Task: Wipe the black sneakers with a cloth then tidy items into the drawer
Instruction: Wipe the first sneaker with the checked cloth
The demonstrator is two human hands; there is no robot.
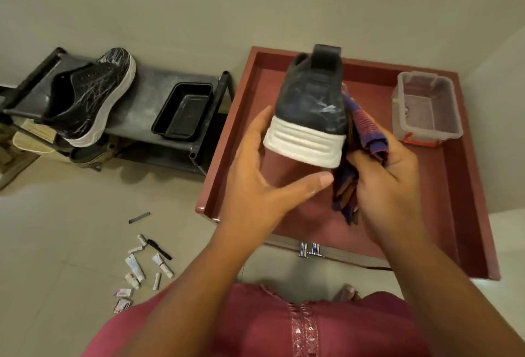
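I hold a black sneaker (309,95) with a thick white sole heel-toward-me above the open red-brown drawer (468,186). My left hand (255,175) cups its heel from the left, thumb reaching under the sole. My right hand (389,175) grips a bunched purple and orange cloth (363,126) pressed against the sneaker's right side. White scuff marks show on the heel. The second black sneaker (91,95) lies tilted on a dark shoe rack (142,78) at the left.
A clear plastic box (426,106) sits in the drawer's far right corner. A black tray (184,111) rests on the rack. Several small tubes and packets (142,265) lie scattered on the tiled floor at lower left. The drawer handle (311,250) faces me.
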